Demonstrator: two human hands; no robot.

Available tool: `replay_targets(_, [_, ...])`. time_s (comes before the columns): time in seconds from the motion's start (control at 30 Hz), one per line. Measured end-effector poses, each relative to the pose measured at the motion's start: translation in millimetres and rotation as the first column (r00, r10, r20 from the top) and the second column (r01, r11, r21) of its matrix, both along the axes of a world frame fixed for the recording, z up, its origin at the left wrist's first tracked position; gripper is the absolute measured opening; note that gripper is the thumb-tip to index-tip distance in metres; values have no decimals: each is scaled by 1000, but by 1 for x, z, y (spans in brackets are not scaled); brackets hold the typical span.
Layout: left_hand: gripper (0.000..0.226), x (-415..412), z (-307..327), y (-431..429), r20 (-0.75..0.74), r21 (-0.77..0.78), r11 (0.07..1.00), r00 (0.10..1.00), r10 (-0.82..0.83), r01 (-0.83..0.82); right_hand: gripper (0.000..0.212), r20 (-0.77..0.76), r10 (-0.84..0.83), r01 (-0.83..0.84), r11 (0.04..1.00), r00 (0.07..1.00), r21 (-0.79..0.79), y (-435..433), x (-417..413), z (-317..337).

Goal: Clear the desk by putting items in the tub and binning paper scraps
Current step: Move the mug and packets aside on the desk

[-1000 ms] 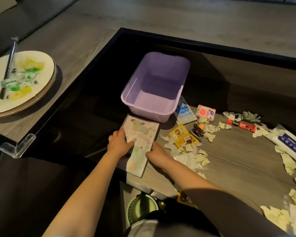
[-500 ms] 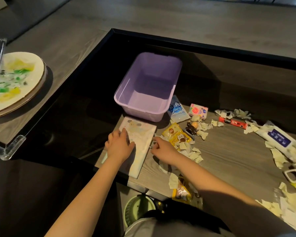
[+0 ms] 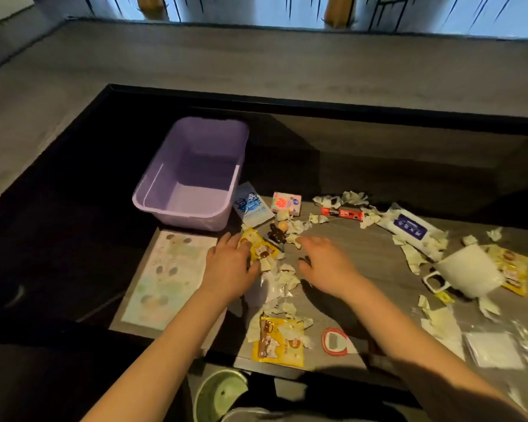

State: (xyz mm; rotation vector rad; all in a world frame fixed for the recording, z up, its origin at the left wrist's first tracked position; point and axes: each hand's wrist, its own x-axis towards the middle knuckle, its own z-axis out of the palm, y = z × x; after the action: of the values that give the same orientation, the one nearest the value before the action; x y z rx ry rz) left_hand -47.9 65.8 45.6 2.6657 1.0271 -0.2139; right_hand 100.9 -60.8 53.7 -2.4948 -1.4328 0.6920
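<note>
Head view: paper scraps (image 3: 279,280) between hands.

Dim, soft-focus wide-angle view, blurred bright windows along the top.

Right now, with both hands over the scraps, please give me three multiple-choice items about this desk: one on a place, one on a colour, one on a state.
1. Where does the patterned notebook lie?
A. inside the tub
B. on the desk just in front of the tub
C. under the mug

2. What colour is the tub?
A. purple
B. green
C. red

3. How does the white mug stand?
A. upright
B. tipped on its side
C. upside down in the tub

Answers:
1 B, it lies flat at the desk's near left corner, below the tub's front wall.
2 A, its walls and floor are pale purple.
3 B, its handle points toward the left hand and right hand, and its body lies along the desk.
</note>
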Motion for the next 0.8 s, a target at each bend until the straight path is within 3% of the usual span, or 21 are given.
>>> replay_targets(0.4, [54, 153, 9, -130, -151, -101, 981, 972, -182, 168, 50, 270, -113, 149, 982, 956, -118, -156, 134, 14])
replay_targets(0.57, [51, 196, 1, -178, -170, -236, 964, 971, -169, 126, 64, 255, -169, 219, 959, 952, -182, -195, 182, 12])
replay_targets(0.8, [47, 222, -11, -220, -250, -260, 960, 953, -171, 104, 98, 129, -262, 290, 905, 956, -312, -211, 213, -2])
